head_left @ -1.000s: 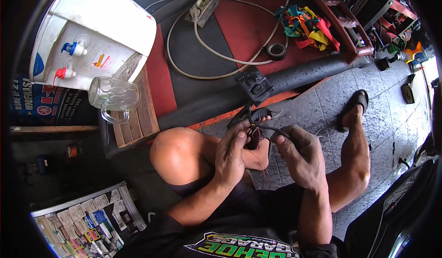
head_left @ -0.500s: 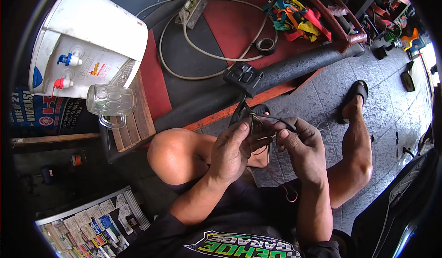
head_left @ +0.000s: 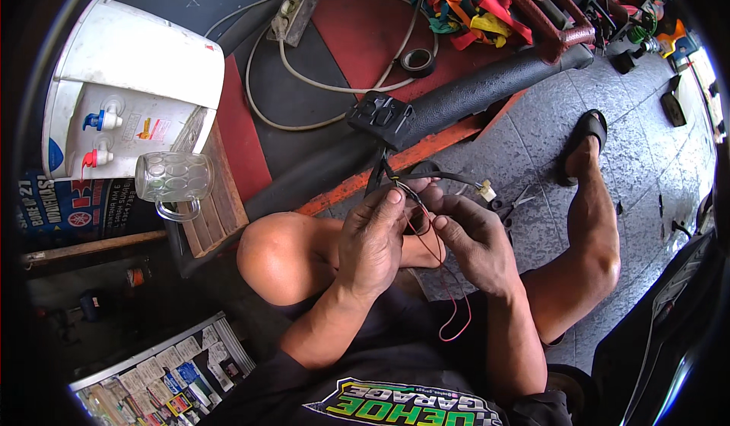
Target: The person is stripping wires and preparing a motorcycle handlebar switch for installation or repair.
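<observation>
The fisheye looks down from the head onto both hands [head_left: 371, 237] [head_left: 482, 246].

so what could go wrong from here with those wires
The thin red wires dangle in a loose loop below the left hand and right hand, so they might snag. The black plastic piece seems to sit at the padded bench edge; a tug could drag it off. The white plug juts out loose and may get knocked.
</observation>
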